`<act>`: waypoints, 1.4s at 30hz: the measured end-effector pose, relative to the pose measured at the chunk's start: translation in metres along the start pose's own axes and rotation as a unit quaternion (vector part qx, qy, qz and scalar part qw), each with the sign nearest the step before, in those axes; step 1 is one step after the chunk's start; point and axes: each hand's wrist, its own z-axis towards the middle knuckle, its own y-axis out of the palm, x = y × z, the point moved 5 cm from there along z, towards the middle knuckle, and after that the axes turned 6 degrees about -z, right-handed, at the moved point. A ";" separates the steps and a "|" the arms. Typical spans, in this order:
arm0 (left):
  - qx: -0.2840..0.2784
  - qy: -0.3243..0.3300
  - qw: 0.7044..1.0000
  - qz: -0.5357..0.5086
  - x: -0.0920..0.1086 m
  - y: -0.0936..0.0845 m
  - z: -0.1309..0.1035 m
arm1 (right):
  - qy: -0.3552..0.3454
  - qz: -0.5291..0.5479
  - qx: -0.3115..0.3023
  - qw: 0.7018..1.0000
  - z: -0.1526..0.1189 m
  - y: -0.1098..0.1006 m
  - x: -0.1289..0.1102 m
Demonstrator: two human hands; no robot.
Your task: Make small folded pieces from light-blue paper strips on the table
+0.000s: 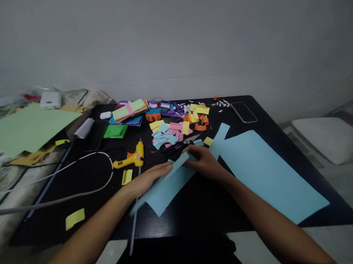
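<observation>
Both hands (pixel 178 166) w/ palms inward (blue paper (pixel 168 187) between).

labels — none readable; numbers — none; signs — none

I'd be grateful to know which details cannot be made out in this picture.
All in the head view:
Some fingers of the left hand: hidden by the folded blue paper.
That paper's near left corner: blurred.
Any print on the yellow glue gun: too small.
Far end of the thick cable: cut off by the left edge.
Outline of the scissors' handles: lost against the dark tabletop.
</observation>
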 end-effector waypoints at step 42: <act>0.070 0.065 0.995 0.032 0.016 -0.002 0.002 | 0.033 0.106 0.021 0.994 -0.012 0.029 0.008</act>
